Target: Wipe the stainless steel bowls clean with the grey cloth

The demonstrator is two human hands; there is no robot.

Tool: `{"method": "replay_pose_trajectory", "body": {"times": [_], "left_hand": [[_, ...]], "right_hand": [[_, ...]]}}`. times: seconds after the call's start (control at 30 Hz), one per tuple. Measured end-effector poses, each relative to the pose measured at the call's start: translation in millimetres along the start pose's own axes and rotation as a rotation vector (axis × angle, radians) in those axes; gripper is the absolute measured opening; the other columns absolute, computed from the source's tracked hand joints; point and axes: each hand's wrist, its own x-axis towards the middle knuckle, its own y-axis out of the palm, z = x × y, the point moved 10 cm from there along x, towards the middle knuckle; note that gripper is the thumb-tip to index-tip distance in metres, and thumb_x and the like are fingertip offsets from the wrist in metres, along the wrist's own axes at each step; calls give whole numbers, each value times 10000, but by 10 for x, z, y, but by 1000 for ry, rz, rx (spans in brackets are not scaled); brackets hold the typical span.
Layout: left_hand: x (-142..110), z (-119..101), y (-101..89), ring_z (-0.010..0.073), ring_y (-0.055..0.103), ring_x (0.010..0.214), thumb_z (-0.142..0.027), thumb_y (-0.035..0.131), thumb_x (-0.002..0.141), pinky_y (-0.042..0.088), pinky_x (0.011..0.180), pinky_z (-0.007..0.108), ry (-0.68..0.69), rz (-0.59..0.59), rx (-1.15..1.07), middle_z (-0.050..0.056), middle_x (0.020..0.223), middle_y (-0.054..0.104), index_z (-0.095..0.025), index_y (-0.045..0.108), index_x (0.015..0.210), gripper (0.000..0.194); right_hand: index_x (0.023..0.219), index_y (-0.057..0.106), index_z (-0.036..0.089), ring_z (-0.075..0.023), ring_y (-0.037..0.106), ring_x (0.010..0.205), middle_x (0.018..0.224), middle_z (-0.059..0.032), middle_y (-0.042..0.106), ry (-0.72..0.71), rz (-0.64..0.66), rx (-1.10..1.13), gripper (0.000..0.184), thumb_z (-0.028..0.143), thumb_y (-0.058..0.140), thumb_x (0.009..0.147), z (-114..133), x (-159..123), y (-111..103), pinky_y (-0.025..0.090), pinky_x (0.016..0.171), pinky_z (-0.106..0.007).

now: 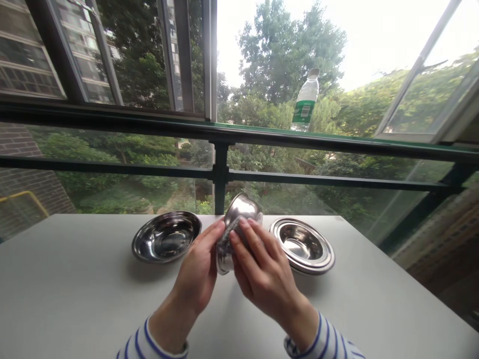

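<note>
A shiny steel bowl (244,205) is held tilted on its side above the middle of the table, its outer wall showing. My left hand (197,269) grips the bowl's rim from the left, the thumb hidden behind it. Pressed against the bowl's outside is a grey textured cloth (236,228), mostly covered by the fingers of my right hand (262,264). Whether it is woven cloth or a scouring pad is hard to make out. To the left lies a wide steel bowl (168,237). On the right, steel bowls (302,245) sit nested in a stack.
The white table (93,304) reaches to a dark green railing (220,174) with glass panels. A water bottle (305,102) with a green label stands on the window ledge above the rail. An open window and trees are beyond.
</note>
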Motion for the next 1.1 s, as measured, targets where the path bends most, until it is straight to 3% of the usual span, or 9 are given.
{"method": "replay_pose_trajectory", "body": {"times": [0.1,0.27,0.33,0.5,0.67,0.83,0.93,1.03,1.1], "left_hand": [[8,-67,-80,157,658,794,-123,588,774,523,681,215,38,-59,8,50,815,713,-139,696,815,117],[6,36,57,173,654,820,-174,637,755,516,694,226,-33,89,85,70,876,712,-141,699,924,183],[4,66,63,175,651,831,-192,642,755,512,703,228,-47,105,99,71,893,711,-149,694,957,213],[12,18,2,168,642,846,-206,646,746,501,713,219,-4,69,109,57,900,706,-150,690,974,239],[17,54,-15,145,641,829,-287,632,769,495,708,203,23,22,145,26,868,703,-174,674,1007,267],[34,98,-84,138,648,763,-301,641,761,499,659,198,-18,-27,165,25,801,703,-166,691,933,225],[28,106,-74,138,647,731,-295,641,760,502,643,206,-39,-11,160,30,785,701,-161,689,927,220],[19,121,-34,133,643,718,-298,645,756,503,657,212,-30,27,172,34,795,698,-155,683,934,232],[19,125,-20,129,642,726,-288,652,750,502,680,212,-15,45,169,32,805,696,-157,680,934,228]], "right_hand": [[1197,558,121,-268,414,1229,1300,-115,509,-72,10,11,374,141,518,826,95,17,4,415,979,-412],[1255,497,98,-289,383,1244,1325,-157,468,103,7,65,409,161,485,851,-248,36,-74,421,962,-454],[1273,480,108,-288,372,1251,1340,-152,452,110,37,79,420,178,475,859,-307,35,-77,415,967,-461],[1253,511,167,-263,362,1267,1357,-84,450,-81,142,75,391,203,474,865,-93,36,15,330,1036,-458],[1241,518,141,-259,360,1271,1352,-101,454,-56,158,86,386,246,456,875,-114,33,66,293,1058,-457],[1252,506,164,-263,368,1264,1363,-80,443,-137,202,138,402,274,465,867,-1,-1,139,270,1070,-469],[1252,497,148,-269,367,1263,1351,-105,453,-42,146,138,403,251,461,864,-154,12,92,278,1059,-498],[1273,461,106,-270,378,1253,1335,-149,458,105,68,148,419,196,450,864,-397,3,16,356,1014,-488],[1283,448,106,-267,374,1257,1340,-154,449,117,52,167,426,176,447,864,-431,-8,1,388,995,-472]]}}
